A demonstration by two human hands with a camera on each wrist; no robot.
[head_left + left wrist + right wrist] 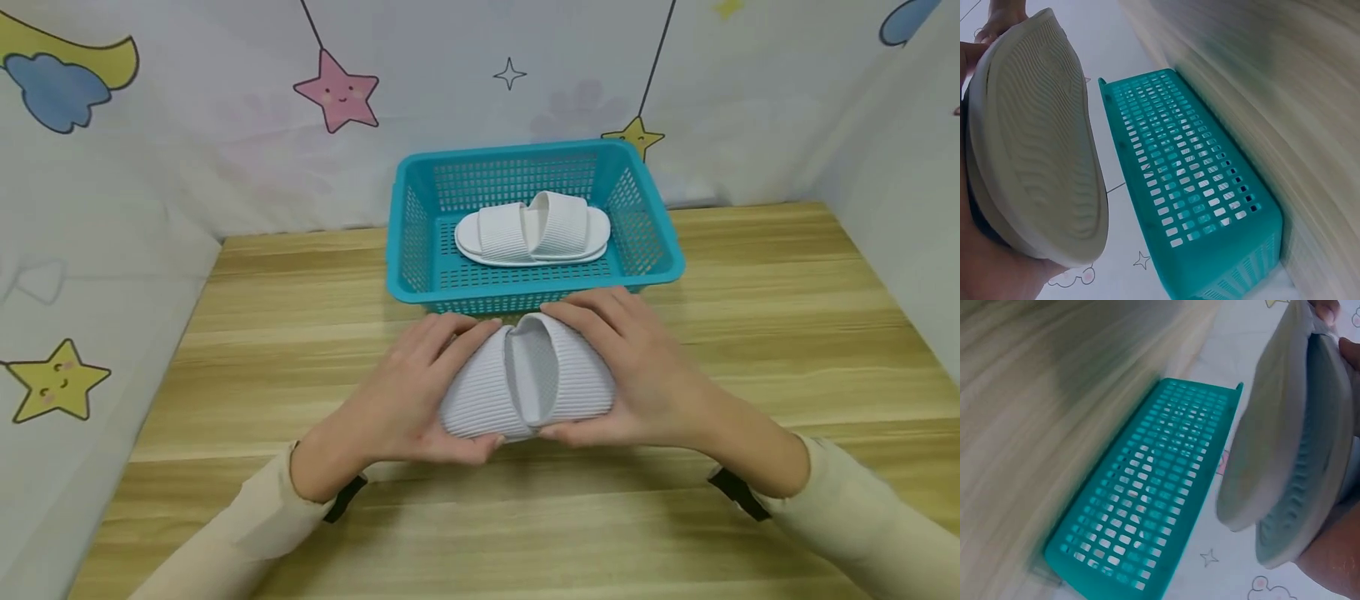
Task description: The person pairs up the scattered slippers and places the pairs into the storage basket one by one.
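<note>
Both hands hold a pair of light grey slippers [480,396] in front of the basket, with ribbed straps facing up in the head view. The left hand [412,392] grips the left end, fingers over the far side and thumb along the near side. At the other end, the right hand [645,375] grips in the same way. The slippers are raised off the table; a wavy-patterned sole [1041,137] fills the left of the left wrist view. From the right wrist, two soles [1266,431] show lying close together with a narrow gap between them.
A teal perforated basket [480,294] stands at the back of the wood-grain table [300,333], just beyond the hands. Inside it lies a pair of white slippers [504,232]. White cloth walls [247,108] with printed stars enclose the back and sides.
</note>
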